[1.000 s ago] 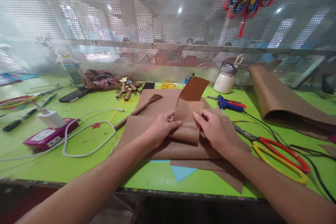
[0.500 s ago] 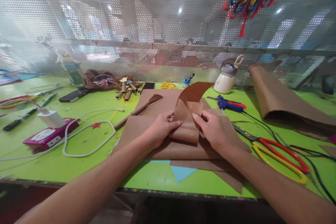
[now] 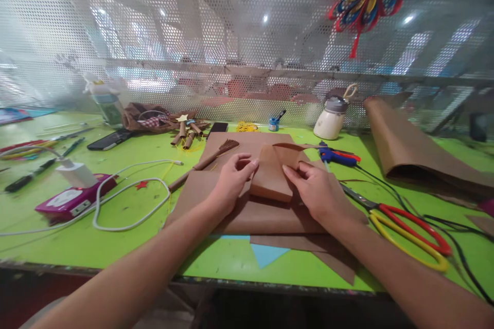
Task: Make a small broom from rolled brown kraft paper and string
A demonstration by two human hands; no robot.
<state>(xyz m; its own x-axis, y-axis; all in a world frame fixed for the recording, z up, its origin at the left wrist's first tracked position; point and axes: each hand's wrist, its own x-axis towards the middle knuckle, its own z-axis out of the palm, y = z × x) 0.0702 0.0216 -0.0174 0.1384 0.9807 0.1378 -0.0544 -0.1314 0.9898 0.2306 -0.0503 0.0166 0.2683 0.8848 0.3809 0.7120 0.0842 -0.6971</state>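
Observation:
A folded piece of brown kraft paper [image 3: 272, 177] is held over a larger stack of brown paper sheets [image 3: 239, 223] in front of me. Its right edge is pinched between the thumb and fingers of my right hand [image 3: 314, 187]. A strip of it points away to the right at the top. My left hand [image 3: 233, 180] is by the paper's left edge, thumb and fingers apart and bent; whether a fingertip touches the paper is hard to tell. Past my left hand lies a rolled paper stick with a fringed end [image 3: 208, 159].
Red-and-yellow scissors [image 3: 412, 231] and a blue glue gun [image 3: 337, 155] lie at right, near a big folded brown sheet [image 3: 420, 149]. A purple power strip [image 3: 73, 200] with white cable is at left. A white flask [image 3: 330, 118] and small paper rolls [image 3: 189, 136] stand behind.
My left hand has loosened from the paper and shifted slightly left. The folded paper has tipped lower, its upright strip now lying flatter. My right hand keeps its pinch.

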